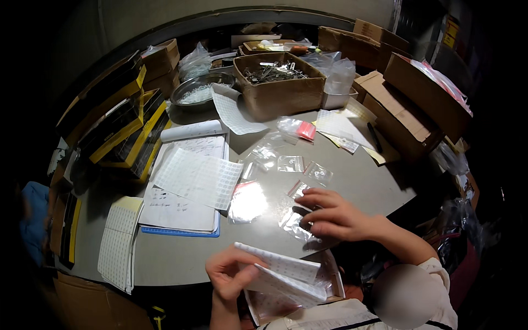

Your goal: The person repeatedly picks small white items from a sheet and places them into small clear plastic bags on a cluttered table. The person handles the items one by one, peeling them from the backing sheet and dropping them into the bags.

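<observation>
At lower centre, the left hand (230,275) pinches a sticker sheet (280,270) between thumb and fingers. The right hand (334,216), fingers spread, presses small clear bags (294,223) on the table (357,176); these slippery bags may slide away.

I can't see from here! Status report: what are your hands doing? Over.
Left hand pinching a sticker sheet. Right hand flat on a small clear zip bag. More bags scattered beyond on the table.
</observation>
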`<act>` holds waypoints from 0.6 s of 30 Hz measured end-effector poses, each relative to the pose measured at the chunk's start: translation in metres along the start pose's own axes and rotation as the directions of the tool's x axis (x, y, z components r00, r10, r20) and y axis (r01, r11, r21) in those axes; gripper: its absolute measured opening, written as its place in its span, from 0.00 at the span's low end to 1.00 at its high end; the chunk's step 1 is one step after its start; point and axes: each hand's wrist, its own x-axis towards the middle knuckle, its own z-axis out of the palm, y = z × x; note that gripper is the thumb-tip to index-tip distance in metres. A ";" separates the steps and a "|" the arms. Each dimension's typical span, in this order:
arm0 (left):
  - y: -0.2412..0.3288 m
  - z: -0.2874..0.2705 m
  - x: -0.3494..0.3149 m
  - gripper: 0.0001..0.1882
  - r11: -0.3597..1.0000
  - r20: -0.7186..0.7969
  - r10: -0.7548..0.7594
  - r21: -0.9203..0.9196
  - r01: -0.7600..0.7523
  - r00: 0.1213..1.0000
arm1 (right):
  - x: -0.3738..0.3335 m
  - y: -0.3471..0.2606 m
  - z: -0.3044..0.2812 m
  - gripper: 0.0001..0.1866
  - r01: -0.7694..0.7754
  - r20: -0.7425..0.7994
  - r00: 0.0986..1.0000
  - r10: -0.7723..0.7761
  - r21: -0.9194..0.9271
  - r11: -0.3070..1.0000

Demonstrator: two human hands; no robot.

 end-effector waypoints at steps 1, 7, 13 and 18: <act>0.002 0.002 -0.001 0.08 0.998 -0.066 -0.015 -0.057 0.011 0.998 | -0.004 0.008 0.000 0.16 -0.039 -0.034 0.998 0.045 0.161 0.986; 0.010 -0.013 -0.001 0.10 0.989 -0.315 -0.011 -0.143 -0.036 0.949 | 0.002 0.007 0.014 0.28 -0.072 0.002 0.997 0.072 -0.009 0.997; 0.022 -0.043 -0.013 0.11 0.990 -0.468 0.033 -0.107 -0.093 0.883 | -0.018 -0.049 0.045 0.32 0.126 0.133 0.984 -0.122 -0.022 0.992; 0.020 -0.049 -0.020 0.11 0.995 -0.477 0.027 -0.074 -0.071 0.878 | -0.020 -0.061 0.022 0.21 0.135 -0.016 0.990 -0.138 0.355 0.925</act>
